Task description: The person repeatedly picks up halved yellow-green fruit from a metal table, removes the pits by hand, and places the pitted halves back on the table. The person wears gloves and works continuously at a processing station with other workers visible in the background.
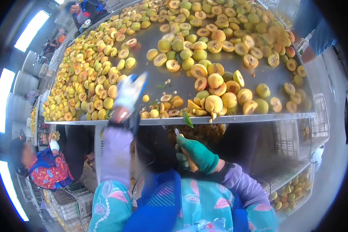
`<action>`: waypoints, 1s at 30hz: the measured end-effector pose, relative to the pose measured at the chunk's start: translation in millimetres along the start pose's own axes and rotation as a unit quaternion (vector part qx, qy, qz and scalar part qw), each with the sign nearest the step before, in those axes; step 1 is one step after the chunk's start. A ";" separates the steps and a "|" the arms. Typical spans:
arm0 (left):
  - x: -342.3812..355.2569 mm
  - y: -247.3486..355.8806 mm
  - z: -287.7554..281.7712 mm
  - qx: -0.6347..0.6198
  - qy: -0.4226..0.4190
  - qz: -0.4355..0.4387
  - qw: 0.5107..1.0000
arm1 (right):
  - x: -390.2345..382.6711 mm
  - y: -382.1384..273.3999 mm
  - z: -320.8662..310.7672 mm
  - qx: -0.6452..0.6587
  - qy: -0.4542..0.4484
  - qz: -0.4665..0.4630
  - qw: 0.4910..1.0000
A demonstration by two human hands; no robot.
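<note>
Tool (192, 165) in closed right hand (200, 153)

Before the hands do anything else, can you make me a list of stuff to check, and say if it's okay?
1. Left hand and right hand both gloved: ok, one white and blue, one green.
2. Wooden-handled tool gripped: ok, in the right hand.
3. Hands apart: ok, the left is over the metal table, the right on the person's side of its edge.
4. Left hand holding something: cannot tell, it is blurred.
5. Table edge without bits over it: not ok, a green leaf lies across it.
</note>
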State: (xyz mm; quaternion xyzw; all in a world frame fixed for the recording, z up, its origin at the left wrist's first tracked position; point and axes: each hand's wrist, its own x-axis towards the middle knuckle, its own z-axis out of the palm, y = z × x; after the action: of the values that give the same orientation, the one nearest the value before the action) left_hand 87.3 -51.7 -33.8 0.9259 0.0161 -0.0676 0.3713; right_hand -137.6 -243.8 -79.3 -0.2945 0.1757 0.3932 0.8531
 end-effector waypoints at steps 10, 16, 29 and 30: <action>33.2 49.5 71.0 -0.065 -0.194 0.072 0.976 | 27.5 -54.9 -19.5 -0.540 0.273 -0.571 0.555; -77.8 32.5 77.9 -0.265 -0.118 0.257 0.922 | 42.0 -47.3 1.0 -0.501 0.266 -0.465 0.680; -108.3 43.8 68.2 -0.125 -0.008 0.377 0.918 | 5.4 -33.8 13.7 -0.498 0.206 -0.391 0.746; -103.6 38.4 66.1 -0.131 -0.033 0.379 0.916 | 4.0 -34.5 12.2 -0.493 0.185 -0.404 0.748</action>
State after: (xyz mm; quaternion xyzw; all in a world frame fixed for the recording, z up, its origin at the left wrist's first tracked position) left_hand -19.7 -123.0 -40.5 0.8028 -0.3394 0.0498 0.4877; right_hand -107.5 -251.5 -59.6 -0.7842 -0.0239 -0.0186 0.6198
